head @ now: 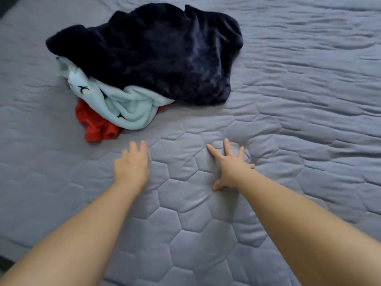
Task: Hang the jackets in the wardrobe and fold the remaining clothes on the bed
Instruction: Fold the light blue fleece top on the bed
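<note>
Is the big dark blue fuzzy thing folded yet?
Not folded. The dark blue garment lies in a rumpled heap on the bed, partly over the light blue garment.

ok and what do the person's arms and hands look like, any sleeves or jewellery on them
The left arm and right arm are bare along all their visible length, with no sleeves or cuffs in view. The left hand and right hand are bare too: no gloves, watch or bracelet, and no rings that the slightly soft picture lets me make out.

navy fleece [156, 52], red garment [94, 124], grey quilt [299, 100]
</note>
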Tool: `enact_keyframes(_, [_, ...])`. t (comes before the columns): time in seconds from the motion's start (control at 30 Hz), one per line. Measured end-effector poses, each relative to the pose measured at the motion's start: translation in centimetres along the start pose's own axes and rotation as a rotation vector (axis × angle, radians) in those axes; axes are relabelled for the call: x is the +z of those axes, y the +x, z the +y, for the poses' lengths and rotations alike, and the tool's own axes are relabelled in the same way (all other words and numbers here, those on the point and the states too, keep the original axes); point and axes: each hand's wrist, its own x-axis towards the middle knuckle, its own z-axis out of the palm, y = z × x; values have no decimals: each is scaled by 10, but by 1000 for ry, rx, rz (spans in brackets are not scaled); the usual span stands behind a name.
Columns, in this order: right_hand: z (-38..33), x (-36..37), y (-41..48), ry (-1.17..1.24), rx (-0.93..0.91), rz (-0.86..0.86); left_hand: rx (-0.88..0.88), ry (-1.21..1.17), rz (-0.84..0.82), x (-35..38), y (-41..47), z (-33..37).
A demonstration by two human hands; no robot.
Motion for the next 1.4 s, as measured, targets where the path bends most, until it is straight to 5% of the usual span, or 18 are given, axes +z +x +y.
enact_keyframes(0.47, [-4,18,62,-80,114,-37,-5,-273,214,16,125,-3])
enact_keyframes(0.77, [7,-3,13,4,-85,-19,-72,-625,-11,-23,38,-16])
enact_keyframes(0.97, [-10,-35,-64,180,-210,36,-27,-512,-91,-141,2,-40])
enact_keyframes(1.23, [-124,-187,-179,246,-501,398,175,-360,-188,-372,-45,-86])
enact_keyframes(1.4, [-169,-281,-264,356,-483,537,280,-238,-127,-535,-92,-109])
